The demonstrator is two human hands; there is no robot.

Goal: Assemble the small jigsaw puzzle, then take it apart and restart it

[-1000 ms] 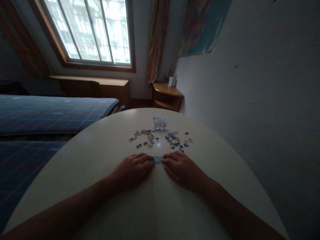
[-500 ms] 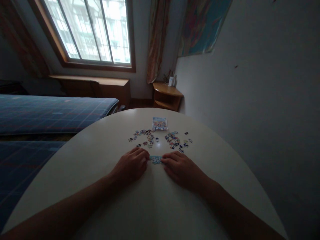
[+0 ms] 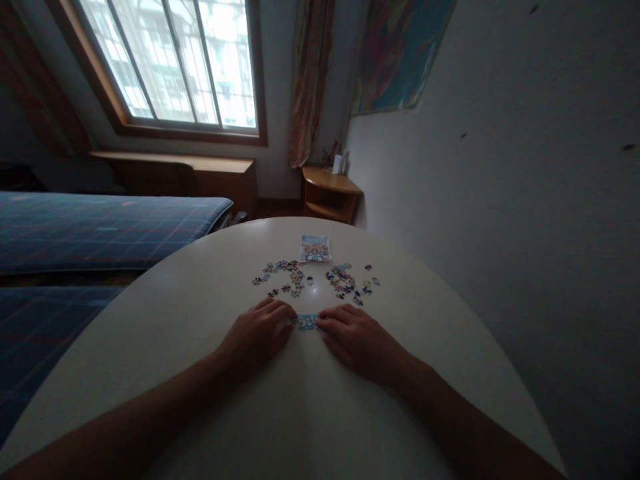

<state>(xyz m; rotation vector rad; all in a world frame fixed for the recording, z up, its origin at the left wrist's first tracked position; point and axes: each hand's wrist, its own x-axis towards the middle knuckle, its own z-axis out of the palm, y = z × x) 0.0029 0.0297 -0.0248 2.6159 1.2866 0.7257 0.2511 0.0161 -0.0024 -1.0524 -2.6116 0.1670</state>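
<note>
A small joined strip of blue jigsaw pieces [image 3: 306, 322] lies on the round white table [image 3: 200, 320]. My left hand [image 3: 257, 333] rests palm down at the strip's left end, fingertips pressed to it. At the right end my right hand [image 3: 350, 333] does the same, fingers curled against the pieces. Beyond the hands lie several loose puzzle pieces in two scattered groups, one to the left [image 3: 283, 277] and one to the right [image 3: 347, 280]. A small picture card [image 3: 315, 248] lies flat further back.
The table stands close to a grey wall [image 3: 500, 167] on the right. A bed with a blue checked cover [image 3: 100, 227] lies to the left. A wooden corner shelf [image 3: 330, 190] and a window [image 3: 170, 67] are at the back.
My left hand has drawn its fingers a little leftward off the strip, so more of the blue pieces show between the hands. The view has shifted slightly.
</note>
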